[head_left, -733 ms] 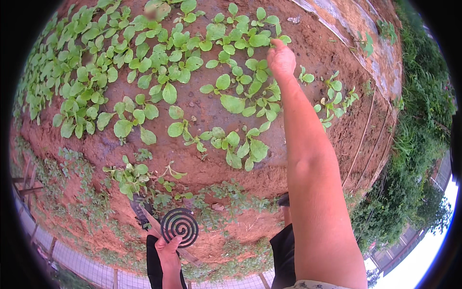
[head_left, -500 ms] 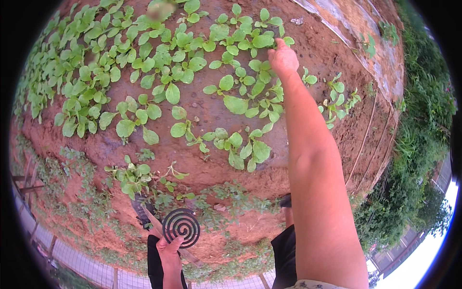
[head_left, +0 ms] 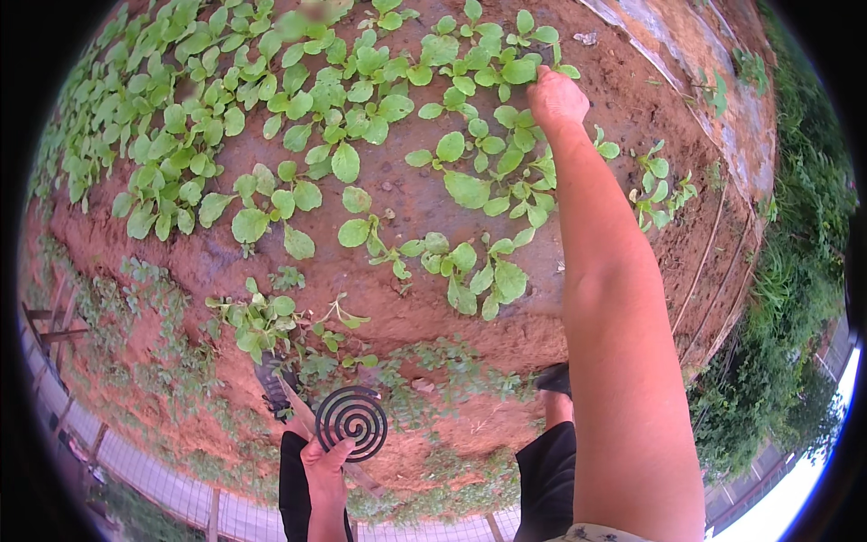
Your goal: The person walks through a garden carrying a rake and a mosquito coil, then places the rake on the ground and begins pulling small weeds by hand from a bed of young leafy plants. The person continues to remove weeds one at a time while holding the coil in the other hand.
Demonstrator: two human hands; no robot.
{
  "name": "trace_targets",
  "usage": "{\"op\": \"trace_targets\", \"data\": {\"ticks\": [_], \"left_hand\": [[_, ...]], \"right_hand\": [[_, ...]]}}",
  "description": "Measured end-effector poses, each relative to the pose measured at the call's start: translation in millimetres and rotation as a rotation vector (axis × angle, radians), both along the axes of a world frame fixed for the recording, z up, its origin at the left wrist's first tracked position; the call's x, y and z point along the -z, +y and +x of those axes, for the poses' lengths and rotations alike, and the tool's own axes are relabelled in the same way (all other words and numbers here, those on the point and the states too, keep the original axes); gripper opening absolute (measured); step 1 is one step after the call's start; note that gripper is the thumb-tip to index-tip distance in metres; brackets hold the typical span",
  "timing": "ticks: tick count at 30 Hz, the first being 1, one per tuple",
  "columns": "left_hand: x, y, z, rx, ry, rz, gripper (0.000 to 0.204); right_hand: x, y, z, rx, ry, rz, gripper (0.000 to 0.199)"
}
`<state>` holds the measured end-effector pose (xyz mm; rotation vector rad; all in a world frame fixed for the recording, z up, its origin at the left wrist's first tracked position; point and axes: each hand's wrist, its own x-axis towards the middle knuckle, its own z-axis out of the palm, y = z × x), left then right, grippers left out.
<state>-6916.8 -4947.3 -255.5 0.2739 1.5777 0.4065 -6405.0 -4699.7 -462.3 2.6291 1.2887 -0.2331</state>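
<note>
The left hand (head_left: 323,461) is low in the picture and holds a dark spiral coil (head_left: 351,423). Its fingers are closed around the lower edge of the coil, and a thin stick seems to be held together with it. The coil is flat, with many rings, and it looks whole.

Above it lies the raised bed of red soil (head_left: 406,199), full of young leafy seedlings (head_left: 334,108) with round, light green leaves. They stand thick at the upper left and thinner near the front edge, where small weeds (head_left: 262,321) grow on the slope.

The right hand (head_left: 555,98) reaches far over the bed, and its fingers are bent together on a seedling leaf (head_left: 522,70) at the upper part of the bed. I cannot tell whether it really pinches the leaf or only touches it. To my judgement the work in the bed is at an early stage, because nearly all the plants stand in the soil and no pulled plants are visible.
</note>
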Motion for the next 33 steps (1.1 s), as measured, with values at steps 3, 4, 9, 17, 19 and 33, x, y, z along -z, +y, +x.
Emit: {"op": "trace_targets", "data": {"ticks": [3, 4, 9, 17, 19, 33], "left_hand": [[-2.5, 3.5, 5.6, -0.012, 0.003, 0.016, 0.02], [-2.3, 2.7, 3.9, -0.008, 0.005, 0.021, 0.021], [-1.9, -0.3, -1.0, -0.004, -0.001, 0.031, 0.021], [-5.5, 3.8, 2.0, -0.04, 0.002, -0.024, 0.022], [-1.8, 3.4, 6.0, -0.047, -0.028, -0.024, 0.022], [-3.7, 1.6, 4.1, -0.023, -0.017, -0.012, 0.018]], "right_hand": [[3.9, -0.1, 5.9, -0.026, 0.015, 0.014, 0.024], [2.6, -0.2, 5.6, 0.018, 0.033, 0.041, 0.024], [-4.9, -14.6, -1.6, 0.229, 0.171, 0.304, 0.023], [9.9, -54.5, 17.5, 0.397, 0.384, 0.619, 0.021], [28.7, -65.3, 47.4, 0.541, 0.535, 0.68, 0.022], [0.2, -21.0, 6.1, 0.144, 0.14, 0.189, 0.026]]}}
